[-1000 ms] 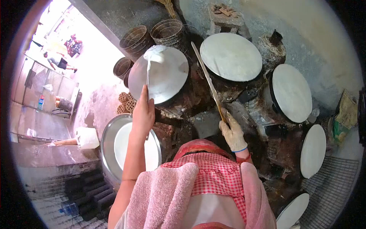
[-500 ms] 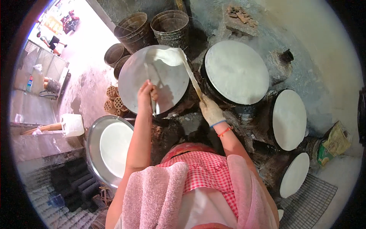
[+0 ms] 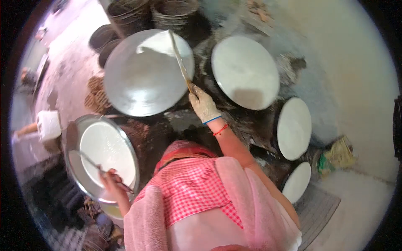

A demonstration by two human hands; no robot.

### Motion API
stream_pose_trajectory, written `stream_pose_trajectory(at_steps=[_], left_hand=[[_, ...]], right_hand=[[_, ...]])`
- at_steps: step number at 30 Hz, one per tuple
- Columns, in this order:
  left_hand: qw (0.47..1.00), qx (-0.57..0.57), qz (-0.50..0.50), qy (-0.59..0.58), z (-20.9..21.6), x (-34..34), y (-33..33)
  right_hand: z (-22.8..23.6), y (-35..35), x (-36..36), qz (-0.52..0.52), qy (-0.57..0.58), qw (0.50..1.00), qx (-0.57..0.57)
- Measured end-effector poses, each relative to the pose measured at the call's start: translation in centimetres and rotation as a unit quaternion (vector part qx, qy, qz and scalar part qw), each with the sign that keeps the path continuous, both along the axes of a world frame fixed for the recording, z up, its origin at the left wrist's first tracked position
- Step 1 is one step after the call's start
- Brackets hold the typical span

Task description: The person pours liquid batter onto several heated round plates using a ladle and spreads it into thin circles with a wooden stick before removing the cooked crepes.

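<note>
Paddle (image 3: pixel 179 58) is in your right hand (image 3: pixel 204 104) in the head view, the gloved one, with your fingers wrapped round its near end. It's long and flat, and it slants away over the right side of the big metal disc (image 3: pixel 142 88). Its far tip is right by the white layer (image 3: pixel 158 43) at the disc's far edge; honestly can't tell if it's touching. The rest of that disc looks like bare, shiny metal.

Your left hand (image 3: pixel 112 184) is bare and way over on the near left, fingers closed round a slim tool (image 3: pixel 89 159). That one lies across the steel basin (image 3: pixel 72 169), above the white liquid (image 3: pixel 106 146). Bit blurry there, so I can't make out the tool's far end.

Right of the disc you've got three white-topped rounds, running from the far one (image 3: pixel 243 65) through the middle one (image 3: pixel 295 127) to the near one (image 3: pixel 297 182). Holed briquettes (image 3: pixel 100 98) are piled just left of the disc, and dark buckets (image 3: pixel 176 16) stand beyond it.
</note>
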State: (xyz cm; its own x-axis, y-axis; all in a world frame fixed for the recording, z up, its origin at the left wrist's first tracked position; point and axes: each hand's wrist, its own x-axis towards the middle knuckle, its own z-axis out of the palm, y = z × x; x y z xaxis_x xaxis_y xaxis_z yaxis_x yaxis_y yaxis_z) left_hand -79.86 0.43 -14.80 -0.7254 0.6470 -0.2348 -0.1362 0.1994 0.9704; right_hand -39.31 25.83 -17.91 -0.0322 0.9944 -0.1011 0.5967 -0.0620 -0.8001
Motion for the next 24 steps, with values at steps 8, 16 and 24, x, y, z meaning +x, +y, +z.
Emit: stream_pose_trajectory(at_steps=[8, 16, 24], left_hand=[[0.923, -0.013, 0.147, -0.356, -12.3, -5.0, -7.1], [0.934, -0.093, 0.133, -0.317, -14.2, -6.5, -9.8], [0.942, -0.063, 0.142, -0.296, -12.5, -3.8, -7.5]], right_hand=[[6.0, 7.1, -5.3, 0.010, -0.005, 0.992, -0.128], [0.3, 5.2, -9.7, 0.005, 0.075, 0.995, -0.070], [3.3, 6.7, -6.0, -0.012, 0.110, 0.987, -0.118]])
